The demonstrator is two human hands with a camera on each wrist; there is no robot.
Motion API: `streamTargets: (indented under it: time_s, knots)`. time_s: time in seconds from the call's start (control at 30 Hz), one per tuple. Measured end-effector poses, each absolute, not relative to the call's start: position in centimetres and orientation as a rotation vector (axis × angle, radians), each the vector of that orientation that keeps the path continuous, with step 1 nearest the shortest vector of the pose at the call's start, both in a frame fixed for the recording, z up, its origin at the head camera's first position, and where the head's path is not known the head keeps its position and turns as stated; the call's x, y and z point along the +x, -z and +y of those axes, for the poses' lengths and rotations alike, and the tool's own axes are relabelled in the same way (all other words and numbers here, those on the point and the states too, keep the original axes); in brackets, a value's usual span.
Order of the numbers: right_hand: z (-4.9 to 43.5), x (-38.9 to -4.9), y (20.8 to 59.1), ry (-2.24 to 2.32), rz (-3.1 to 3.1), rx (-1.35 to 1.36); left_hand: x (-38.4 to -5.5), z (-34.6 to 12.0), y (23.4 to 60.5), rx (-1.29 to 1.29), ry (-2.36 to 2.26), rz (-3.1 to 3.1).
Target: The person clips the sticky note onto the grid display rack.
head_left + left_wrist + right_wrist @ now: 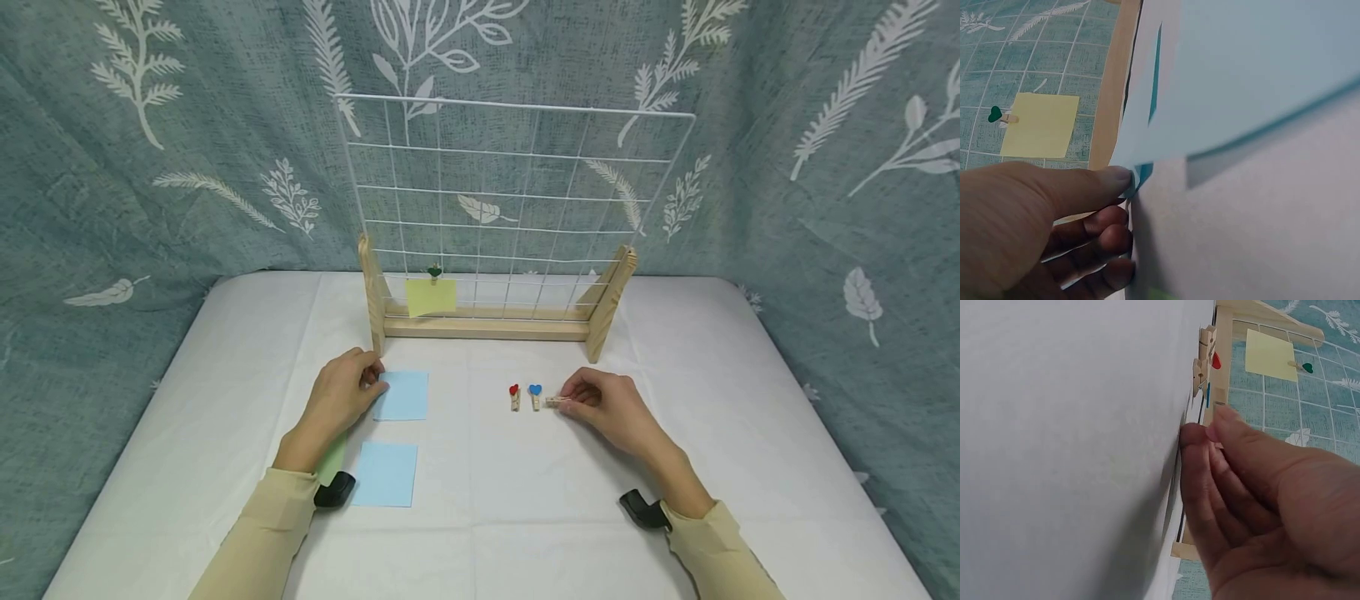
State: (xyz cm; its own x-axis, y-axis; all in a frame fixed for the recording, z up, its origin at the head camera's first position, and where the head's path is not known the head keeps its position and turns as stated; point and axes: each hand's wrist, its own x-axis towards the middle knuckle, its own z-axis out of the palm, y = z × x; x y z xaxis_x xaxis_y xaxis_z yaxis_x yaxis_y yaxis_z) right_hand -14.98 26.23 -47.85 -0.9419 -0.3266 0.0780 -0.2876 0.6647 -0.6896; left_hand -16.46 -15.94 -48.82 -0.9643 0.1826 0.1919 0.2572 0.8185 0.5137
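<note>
My left hand [341,402] pinches the left edge of the upper blue paper square [402,396]; in the left wrist view the sheet bends up off the table. Below it lies a second blue square [386,475], and a green square [332,460] is partly hidden under my left wrist. My right hand [611,410] pinches a small wooden clothespin [552,402] between thumb and forefinger, with a bit of pink showing at the fingertips in the right wrist view. To its left lie a blue-heart clothespin [536,398] and a red-heart clothespin [514,398].
A white wire grid [517,200] stands upright in a wooden stand [487,328] at the back of the white-covered table [480,550]. On its lower left hangs a yellow square [431,298], held by a green-heart clothespin [434,272]. Behind is a leaf-patterned curtain [247,100].
</note>
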Motion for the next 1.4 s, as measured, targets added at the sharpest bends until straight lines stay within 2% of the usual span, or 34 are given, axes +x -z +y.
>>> streamTargets:
  time_s: [0.37, 0.63, 1.13, 1.4]
  knots:
    - [26.1, -15.4, 47.2, 1.389, 3.017, -0.524, -16.6, -16.1, 48.9, -0.399, 0.829, -2.796]
    - [25.0, -16.3, 46.5, 1.357, 3.169, -0.625, -16.6, -15.9, 48.8, -0.409, 0.847, -2.742]
    - [22.9, -17.2, 45.5, 1.765, 3.019, -0.55, -16.5, -15.4, 48.2, -0.414, 0.87, -2.694]
    - [21.8, -18.0, 45.3, 1.772, 3.055, -0.619, -16.8, -14.6, 47.6, -0.439, 0.907, -2.66]
